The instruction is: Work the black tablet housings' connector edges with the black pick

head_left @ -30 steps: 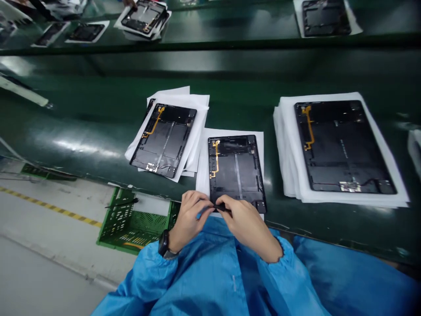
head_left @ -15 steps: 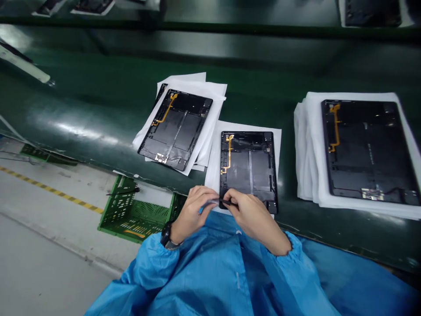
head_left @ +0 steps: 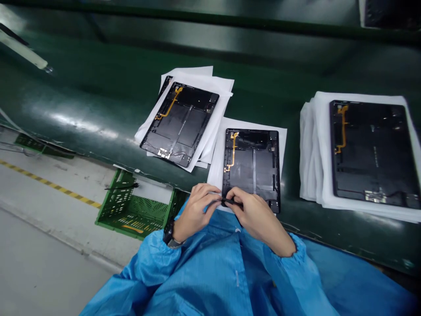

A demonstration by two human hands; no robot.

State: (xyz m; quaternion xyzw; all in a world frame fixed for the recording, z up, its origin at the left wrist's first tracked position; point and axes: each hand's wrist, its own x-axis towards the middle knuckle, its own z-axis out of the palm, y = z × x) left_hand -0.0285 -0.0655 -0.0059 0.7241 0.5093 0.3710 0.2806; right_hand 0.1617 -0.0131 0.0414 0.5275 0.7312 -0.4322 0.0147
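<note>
A small, narrow black part (head_left: pixel 232 202) is pinched in the fingers of my right hand (head_left: pixel 258 215). The fingertips of my left hand (head_left: pixel 198 210) are pressed together at its left end; what exactly they grip is too small to make out. Both hands are over the lower edge of an open black tablet housing (head_left: pixel 241 169), which lies on a white foam sheet (head_left: pixel 215 173). An orange flex cable (head_left: pixel 233 151) runs down the housing's left side. My fingers hide its lower left corner.
To the left, another tablet housing (head_left: pixel 182 125) rests tilted on stacked white sheets. A taller stack of sheets (head_left: pixel 311 149) at right carries a further housing (head_left: pixel 375 153). Below the green bench's (head_left: pixel 108 96) front edge stands a green plastic crate (head_left: pixel 144 206).
My hands still meet at the housing's lower edge, with the black part held slightly farther right. The view has shifted a little, and a clear strip between my fingers no longer shows.
</note>
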